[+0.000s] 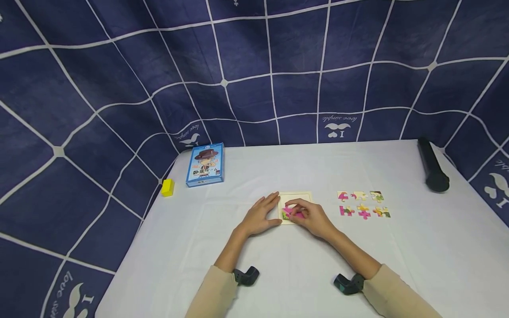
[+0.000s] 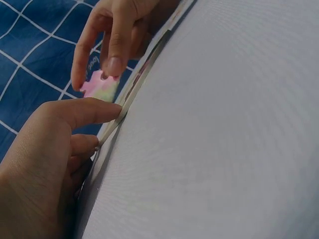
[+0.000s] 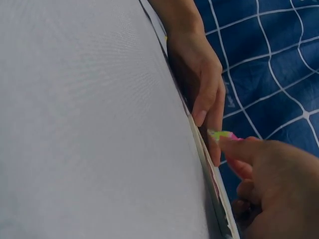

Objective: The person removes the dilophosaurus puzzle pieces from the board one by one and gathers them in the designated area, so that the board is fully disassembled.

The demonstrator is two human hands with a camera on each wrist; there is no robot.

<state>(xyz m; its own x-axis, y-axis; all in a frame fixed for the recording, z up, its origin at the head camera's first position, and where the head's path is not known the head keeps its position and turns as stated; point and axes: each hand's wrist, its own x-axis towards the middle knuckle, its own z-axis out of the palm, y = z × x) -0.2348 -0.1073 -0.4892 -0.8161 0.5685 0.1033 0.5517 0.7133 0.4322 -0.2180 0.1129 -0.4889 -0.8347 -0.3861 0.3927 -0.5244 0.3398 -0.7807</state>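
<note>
A square, pale wooden puzzle tray [image 1: 296, 193] lies on the white table, with pink and green puzzle parts showing in its lower portion. My left hand [image 1: 257, 216] rests against the tray's left side, thumb and fingers spread and touching its edge. Over the tray, my right hand [image 1: 314, 217] pinches a pink and yellow-green jigsaw piece [image 2: 99, 87] between thumb and fingers. In the right wrist view that piece [image 3: 222, 135] is held tilted above the tray edge. My right fingers hide part of the tray's inside.
Several loose jigsaw pieces [image 1: 363, 211] lie in two rows right of the tray. A blue card-game box [image 1: 206, 164] and a yellow block [image 1: 167, 187] stand at the left. A black cylindrical object [image 1: 432, 165] lies at the back right. Dark blue gridded cloth [image 1: 246, 53] hangs behind.
</note>
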